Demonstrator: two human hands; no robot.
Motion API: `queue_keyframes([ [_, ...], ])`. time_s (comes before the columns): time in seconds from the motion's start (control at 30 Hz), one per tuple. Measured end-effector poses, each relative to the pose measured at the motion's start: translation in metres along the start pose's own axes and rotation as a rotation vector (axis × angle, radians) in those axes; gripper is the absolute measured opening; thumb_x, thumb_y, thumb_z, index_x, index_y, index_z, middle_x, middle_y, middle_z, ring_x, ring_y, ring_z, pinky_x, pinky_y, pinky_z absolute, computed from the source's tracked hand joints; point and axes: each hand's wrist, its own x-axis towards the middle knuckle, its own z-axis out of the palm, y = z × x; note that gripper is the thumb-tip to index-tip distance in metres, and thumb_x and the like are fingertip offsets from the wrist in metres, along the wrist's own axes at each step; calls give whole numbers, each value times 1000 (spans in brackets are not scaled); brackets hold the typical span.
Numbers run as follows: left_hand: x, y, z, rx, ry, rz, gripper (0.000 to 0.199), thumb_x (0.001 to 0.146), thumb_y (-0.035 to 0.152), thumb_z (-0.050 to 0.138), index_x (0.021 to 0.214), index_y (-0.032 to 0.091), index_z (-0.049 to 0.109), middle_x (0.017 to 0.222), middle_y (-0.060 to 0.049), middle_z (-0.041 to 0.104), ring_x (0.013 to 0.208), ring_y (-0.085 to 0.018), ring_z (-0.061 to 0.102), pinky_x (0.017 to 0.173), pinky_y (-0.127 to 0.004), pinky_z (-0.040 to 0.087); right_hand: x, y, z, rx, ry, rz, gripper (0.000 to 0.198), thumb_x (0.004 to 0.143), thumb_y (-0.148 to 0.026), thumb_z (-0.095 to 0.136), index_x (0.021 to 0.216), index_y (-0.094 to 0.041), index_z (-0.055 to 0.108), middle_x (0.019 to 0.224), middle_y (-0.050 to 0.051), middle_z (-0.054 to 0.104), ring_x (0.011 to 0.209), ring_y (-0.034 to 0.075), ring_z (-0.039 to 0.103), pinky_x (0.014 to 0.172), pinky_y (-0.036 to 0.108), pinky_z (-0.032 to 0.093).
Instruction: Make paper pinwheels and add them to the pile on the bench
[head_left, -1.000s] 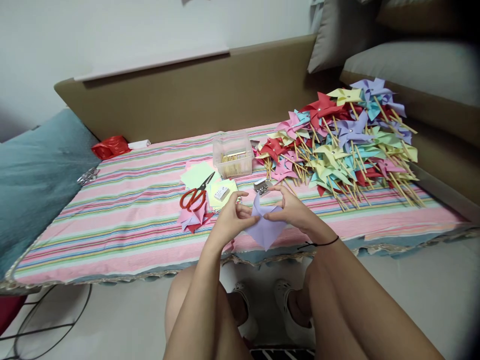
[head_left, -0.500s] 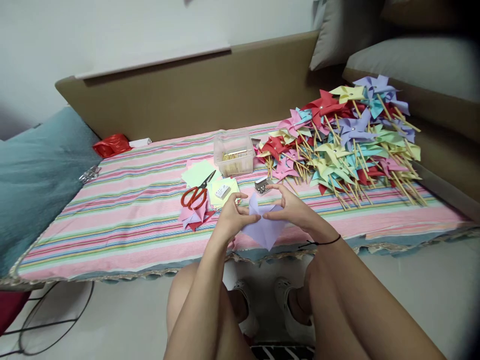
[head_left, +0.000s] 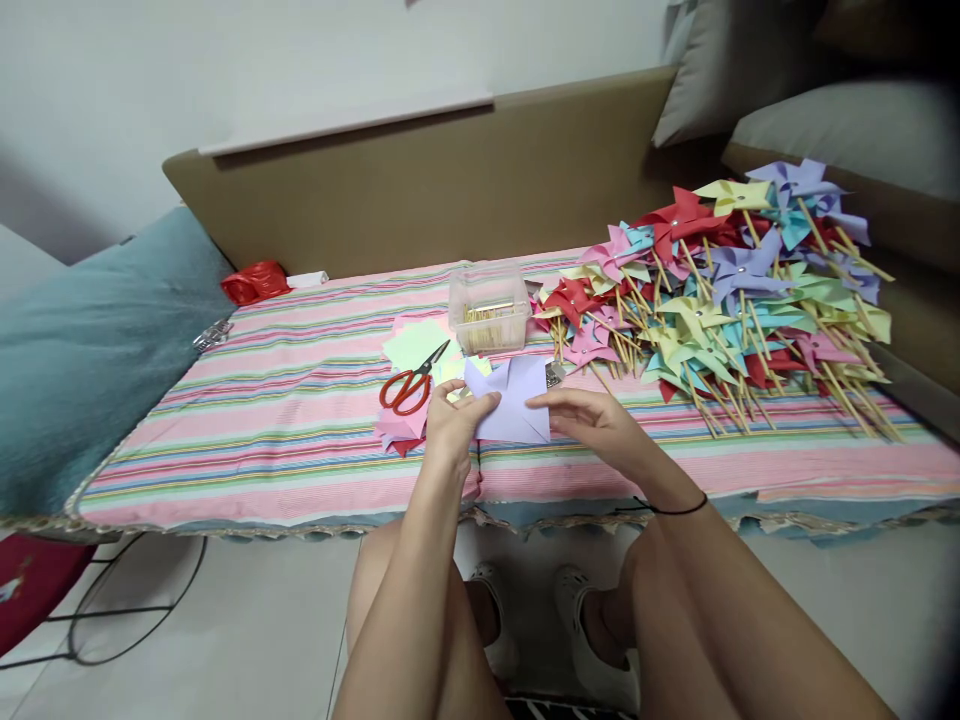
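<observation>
A square of purple paper (head_left: pixel 517 415) with creases and slits from its corners is held up in front of me, over the near part of the striped cloth. My left hand (head_left: pixel 454 425) pinches its left side, thumb on top of the sheet and fingers partly hidden behind. At the right edge my right hand (head_left: pixel 592 415) grips the paper, one fingertip lying over its face and other fingers behind. Beyond the sheet, a small box of metal pins (head_left: pixel 554 374) is partly covered. Red-handled scissors (head_left: pixel 409 388) lie left of my left hand on stacked coloured paper (head_left: pixel 416 345).
A clear plastic box (head_left: pixel 489 310) holding thin sticks stands behind the paper. Many finished pinwheels (head_left: pixel 712 310) are heaped at the right. A red plastic bag (head_left: pixel 255 283) and a white roll (head_left: pixel 307 280) lie at the back left, near a teal cushion (head_left: pixel 112 350).
The purple paper has turned from a diamond to a squarer position, its face now flatter to me. My right hand has shifted from its middle to its right edge. The view has swung slightly left.
</observation>
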Motion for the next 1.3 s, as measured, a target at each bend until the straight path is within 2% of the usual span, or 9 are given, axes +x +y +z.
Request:
queue_keyframes([
  [0.13, -6, 1, 4, -25, -13, 16, 61, 43, 18, 81, 91, 20, 42, 57, 0, 68, 47, -14, 61, 53, -26, 48, 3, 1, 11, 54, 81, 36, 20, 72, -38, 74, 84, -23, 76, 87, 4, 73, 81, 19, 69, 75, 35, 59],
  [0.3, -9, 0, 8, -16, -14, 47, 63, 43, 20, 83, 91, 21, 41, 59, 0, 69, 48, -15, 62, 53, -26, 48, 5, 4, 13, 69, 151, 36, 24, 76, -44, 71, 82, -22, 76, 88, 4, 72, 82, 17, 68, 73, 31, 59],
  [0.47, -14, -3, 13, 0, -56, 55, 62, 48, 22, 83, 93, 22, 39, 60, 0, 70, 48, -15, 62, 52, -26, 49, 7, 9, 19, 101, 356, -3, 19, 65, -38, 80, 70, -20, 74, 70, 2, 70, 67, 16, 66, 63, 29, 57],
  [0.6, -17, -5, 17, -14, -84, 67, 63, 49, 21, 83, 94, 22, 38, 59, 1, 69, 48, -15, 62, 53, -26, 50, 7, 10, 25, 103, 489, -5, 18, 61, -32, 83, 67, -19, 71, 60, 1, 68, 57, 14, 61, 52, 25, 52],
  [0.87, -19, -7, 19, -32, -139, 61, 61, 51, 20, 82, 92, 22, 37, 60, 1, 70, 48, -14, 62, 54, -26, 50, 9, 10, 27, 46, 549, 2, 31, 56, -42, 84, 65, -17, 67, 50, -1, 61, 45, 12, 52, 41, 23, 41],
  [1.0, -21, -8, 19, -23, -141, 59, 62, 51, 21, 82, 93, 23, 37, 61, 0, 71, 49, -15, 63, 55, -26, 49, 9, 8, 29, 40, 535, 5, 32, 57, -44, 83, 65, -18, 66, 50, -1, 59, 45, 12, 51, 42, 24, 41],
  [1.1, -20, -7, 19, -11, -104, 67, 62, 51, 22, 82, 93, 23, 37, 61, 1, 70, 50, -16, 63, 56, -27, 49, 9, 4, 30, 65, 553, 9, 31, 61, -44, 80, 65, -19, 63, 56, -1, 61, 51, 14, 56, 48, 26, 46],
  [1.2, -18, -6, 19, -4, -55, 78, 61, 50, 22, 82, 92, 23, 37, 60, 1, 69, 52, -16, 64, 58, -27, 49, 11, 4, 28, 139, 634, -23, 33, 65, -41, 77, 79, -22, 55, 64, -2, 64, 59, 14, 61, 56, 27, 50],
  [1.3, -18, -6, 19, 3, -34, 78, 60, 50, 22, 81, 91, 23, 38, 61, 2, 69, 53, -16, 64, 59, -27, 48, 11, 6, 25, 174, 674, -39, 45, 61, -34, 80, 93, -25, 50, 69, -3, 66, 65, 15, 64, 61, 28, 51],
])
